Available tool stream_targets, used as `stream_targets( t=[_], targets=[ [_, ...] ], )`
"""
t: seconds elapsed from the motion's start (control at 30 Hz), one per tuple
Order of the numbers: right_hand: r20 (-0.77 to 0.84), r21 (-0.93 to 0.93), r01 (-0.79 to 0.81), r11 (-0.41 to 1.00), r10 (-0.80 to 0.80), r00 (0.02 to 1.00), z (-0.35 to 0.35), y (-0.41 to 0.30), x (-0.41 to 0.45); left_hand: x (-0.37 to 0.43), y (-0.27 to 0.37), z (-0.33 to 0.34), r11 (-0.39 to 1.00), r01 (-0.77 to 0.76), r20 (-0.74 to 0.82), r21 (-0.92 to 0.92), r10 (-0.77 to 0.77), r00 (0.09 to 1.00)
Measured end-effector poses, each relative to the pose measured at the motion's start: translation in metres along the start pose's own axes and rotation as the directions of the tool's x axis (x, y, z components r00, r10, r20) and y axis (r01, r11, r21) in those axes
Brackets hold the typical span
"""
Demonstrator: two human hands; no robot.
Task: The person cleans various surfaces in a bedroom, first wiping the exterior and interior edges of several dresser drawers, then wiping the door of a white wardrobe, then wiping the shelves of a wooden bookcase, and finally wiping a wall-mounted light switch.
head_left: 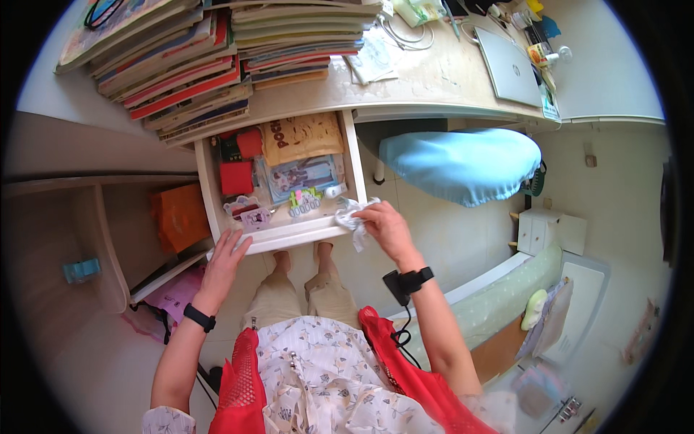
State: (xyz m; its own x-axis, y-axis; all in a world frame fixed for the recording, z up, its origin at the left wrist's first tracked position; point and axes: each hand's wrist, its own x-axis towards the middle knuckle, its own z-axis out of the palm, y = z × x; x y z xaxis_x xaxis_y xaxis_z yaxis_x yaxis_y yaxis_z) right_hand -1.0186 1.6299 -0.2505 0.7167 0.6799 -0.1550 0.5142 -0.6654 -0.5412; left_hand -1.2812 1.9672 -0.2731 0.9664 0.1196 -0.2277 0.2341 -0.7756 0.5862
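A white desk drawer (pixel 293 237) is pulled out in front of me. My left hand (pixel 225 260) rests on its front edge at the left corner, fingers extended and apart. In my right hand (pixel 387 228) is a crumpled white cloth or tissue (pixel 352 217), pressed at the drawer's right front corner. Inside the drawer lie a tan printed pouch (pixel 303 138), red boxes (pixel 237 178), a clear-covered picture pack (pixel 303 176), a green-and-white trinket (pixel 306 202), a small white tube (pixel 335 190) and a purple card-like item (pixel 256 218).
Tall stacks of books (pixel 179 65) and a silver HP laptop (pixel 508 68) sit on the desk (pixel 434 89). A chair with a light-blue cover (pixel 461 163) stands right of the drawer. At left, an open cabinet holds an orange bag (pixel 180 217); a bed (pixel 488 293) lies at lower right.
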Motion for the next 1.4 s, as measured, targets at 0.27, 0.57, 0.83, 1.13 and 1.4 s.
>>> stream_targets(
  t=[0.27, 0.57, 0.83, 1.13, 1.4],
  targets=[
    [-0.257, -0.156, 0.070, 0.985, -0.109, 0.960, -0.039, 0.026, 0.127, 0.004, 0.012, -0.005, 0.996, 0.091, 0.047, -0.007, -0.091, 0.995],
    [-0.147, -0.178, 0.280, 0.943, -0.307, 0.940, 0.008, 0.050, 0.189, 0.011, 0.011, -0.006, 0.993, 0.118, 0.061, -0.025, -0.117, 0.991],
    [0.204, -0.159, 0.418, 0.894, -0.385, 0.900, -0.012, 0.053, 0.064, 0.011, 0.015, -0.007, 0.994, 0.106, 0.032, -0.013, -0.106, 0.994],
    [0.141, 0.028, 0.112, 0.993, -0.115, 0.983, -0.042, 0.026, 0.057, 0.009, 0.021, -0.024, 0.996, 0.090, 0.020, -0.022, -0.090, 0.996],
    [0.185, 0.354, -0.168, 0.920, 0.108, 0.977, -0.050, -0.077, 0.030, 0.026, 0.025, -0.036, 0.999, -0.001, -0.117, 0.034, 0.005, 0.993]
  ],
)
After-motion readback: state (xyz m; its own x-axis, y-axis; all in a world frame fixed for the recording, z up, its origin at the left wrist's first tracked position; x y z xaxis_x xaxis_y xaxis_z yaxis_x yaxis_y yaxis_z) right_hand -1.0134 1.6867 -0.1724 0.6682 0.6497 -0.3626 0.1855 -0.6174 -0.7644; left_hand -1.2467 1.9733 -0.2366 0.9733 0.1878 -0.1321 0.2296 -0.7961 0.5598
